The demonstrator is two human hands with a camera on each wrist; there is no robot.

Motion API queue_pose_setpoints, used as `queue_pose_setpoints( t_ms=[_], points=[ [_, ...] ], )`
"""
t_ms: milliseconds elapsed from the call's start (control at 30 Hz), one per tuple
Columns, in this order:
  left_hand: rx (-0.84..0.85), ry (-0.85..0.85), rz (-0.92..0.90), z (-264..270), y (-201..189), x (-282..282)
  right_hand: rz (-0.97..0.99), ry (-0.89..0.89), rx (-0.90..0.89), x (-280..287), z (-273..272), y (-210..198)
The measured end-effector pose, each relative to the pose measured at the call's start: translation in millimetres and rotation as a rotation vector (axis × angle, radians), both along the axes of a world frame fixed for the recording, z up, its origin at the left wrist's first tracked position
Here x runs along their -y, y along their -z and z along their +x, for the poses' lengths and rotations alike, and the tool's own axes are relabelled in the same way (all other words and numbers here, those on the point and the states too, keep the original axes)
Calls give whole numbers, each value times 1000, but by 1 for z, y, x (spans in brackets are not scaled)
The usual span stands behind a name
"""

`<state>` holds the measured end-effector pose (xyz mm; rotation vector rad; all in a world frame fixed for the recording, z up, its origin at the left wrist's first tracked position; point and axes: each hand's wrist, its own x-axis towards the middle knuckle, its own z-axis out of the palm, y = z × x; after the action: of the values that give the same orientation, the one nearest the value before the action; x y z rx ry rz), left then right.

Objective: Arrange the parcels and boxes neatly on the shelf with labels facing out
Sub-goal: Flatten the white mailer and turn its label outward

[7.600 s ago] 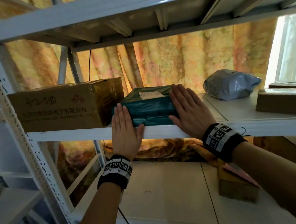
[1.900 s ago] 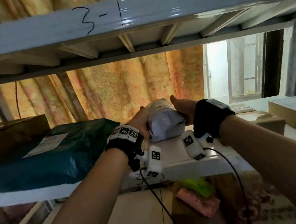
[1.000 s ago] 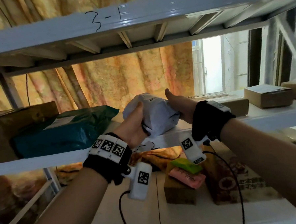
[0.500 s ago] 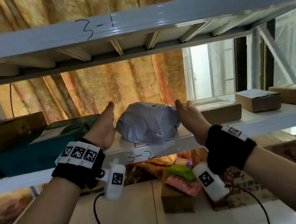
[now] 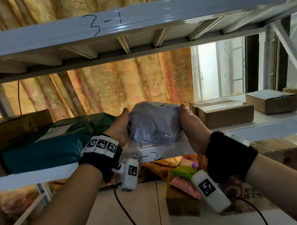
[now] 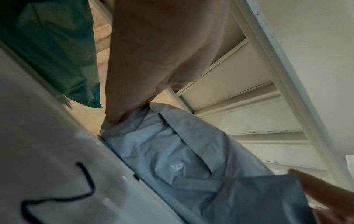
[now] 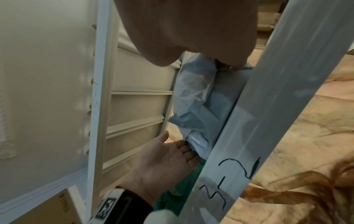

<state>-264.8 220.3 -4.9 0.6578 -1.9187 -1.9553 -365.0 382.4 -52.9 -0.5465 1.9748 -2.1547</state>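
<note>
A grey plastic mailer parcel [image 5: 153, 124] lies on the white shelf marked 3-2 [image 5: 99, 164], with a white label showing on its top. My left hand [image 5: 121, 125] lies flat against its left side with straight fingers. My right hand [image 5: 187, 120] lies flat against its right side. The right wrist view shows the left hand [image 7: 166, 156] open, its fingertips touching the grey parcel [image 7: 197, 98]. In the left wrist view the left hand [image 6: 143, 60] presses the parcel's end [image 6: 182, 151]. A dark green parcel [image 5: 59, 139] lies just to the left, label up.
A brown carton [image 5: 16, 126] stands at the far left of the shelf. Cardboard boxes [image 5: 225, 113] [image 5: 271, 102] sit to the right of my right hand. The shelf above, marked 3-1 [image 5: 139, 18], hangs low. Small parcels on a box [image 5: 183, 191] lie on the lower shelf.
The grey parcel went from being held up in both hands to lying on the shelf. Both hands have since closed in flat against its sides.
</note>
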Motion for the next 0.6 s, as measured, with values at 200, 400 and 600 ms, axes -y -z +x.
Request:
queue_pose_setpoints(
  t_ms=[200,400,600],
  points=[
    [-32,105,52,13,9,3,41,-3,62,5,-18,-7],
    [-50,144,34,23,16,-1,93,51,110,-2,-10,-30],
    [-68,111,59,26,13,-5,58,65,41,2,-22,-22]
  ],
)
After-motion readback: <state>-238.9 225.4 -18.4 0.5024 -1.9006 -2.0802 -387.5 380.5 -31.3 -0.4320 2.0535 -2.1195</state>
